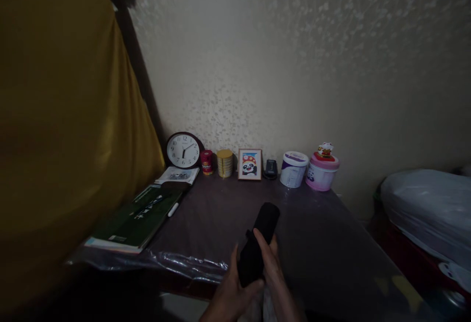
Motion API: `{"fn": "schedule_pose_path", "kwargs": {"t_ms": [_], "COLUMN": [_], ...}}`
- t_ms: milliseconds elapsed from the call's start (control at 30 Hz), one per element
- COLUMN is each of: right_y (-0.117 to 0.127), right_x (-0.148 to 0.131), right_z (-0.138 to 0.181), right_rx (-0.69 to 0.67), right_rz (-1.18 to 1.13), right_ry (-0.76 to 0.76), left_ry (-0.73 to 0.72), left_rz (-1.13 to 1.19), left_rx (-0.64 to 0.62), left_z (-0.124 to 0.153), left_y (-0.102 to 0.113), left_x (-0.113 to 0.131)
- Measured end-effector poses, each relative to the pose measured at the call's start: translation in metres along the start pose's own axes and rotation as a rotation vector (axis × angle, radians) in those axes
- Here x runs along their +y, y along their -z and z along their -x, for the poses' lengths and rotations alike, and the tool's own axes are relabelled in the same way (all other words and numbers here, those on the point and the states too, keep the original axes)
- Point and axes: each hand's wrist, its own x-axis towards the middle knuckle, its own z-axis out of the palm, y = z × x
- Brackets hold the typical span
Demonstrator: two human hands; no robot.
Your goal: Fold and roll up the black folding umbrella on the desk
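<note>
Both of my hands hold one black, folded-umbrella-like object [258, 243] low in the middle of the view, above the near part of a dark table [324, 243]. My left hand [230, 292] grips its lower end from the left. My right hand [274, 275] wraps it from the right, fingers laid along its side. The object's rounded top end points away from me toward the wall.
Along the wall stand a round clock [183, 150], a red tin [206, 161], a gold tin [224, 163], a framed panda picture [249, 164], a small black device [271, 169], a white tub [293, 169] and a pink tub [322, 171]. Green books [142, 216] lie left. Yellow curtain [55, 116] left; wrapped bundle [427, 209] right.
</note>
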Motion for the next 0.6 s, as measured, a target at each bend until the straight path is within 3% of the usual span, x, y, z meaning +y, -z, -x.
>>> {"fn": "schedule_pose_path", "kwargs": {"t_ms": [67, 167, 333, 500, 600], "right_y": [-0.002, -0.005, -0.005, -0.001, -0.001], "right_x": [0.004, 0.01, 0.009, 0.005, 0.008], "right_z": [-0.001, -0.004, -0.012, -0.016, -0.017], "right_rx": [-0.043, -0.067, 0.043, 0.041, 0.07], "right_rz": [-0.048, -0.057, 0.121, 0.386, 0.636], "right_ry": [-0.031, -0.044, 0.053, 0.213, 0.335], "left_ry": [-0.036, 0.027, 0.133, -0.076, -0.094], "left_rz": [0.04, 0.025, 0.018, -0.084, -0.174], "left_rx": [0.042, 0.053, 0.04, 0.126, 0.122], "left_z": [-0.006, -0.01, -0.01, -0.013, -0.017], "left_y": [0.0, -0.006, -0.011, -0.003, 0.004], "left_x": [0.003, 0.007, 0.009, 0.005, 0.001]}}
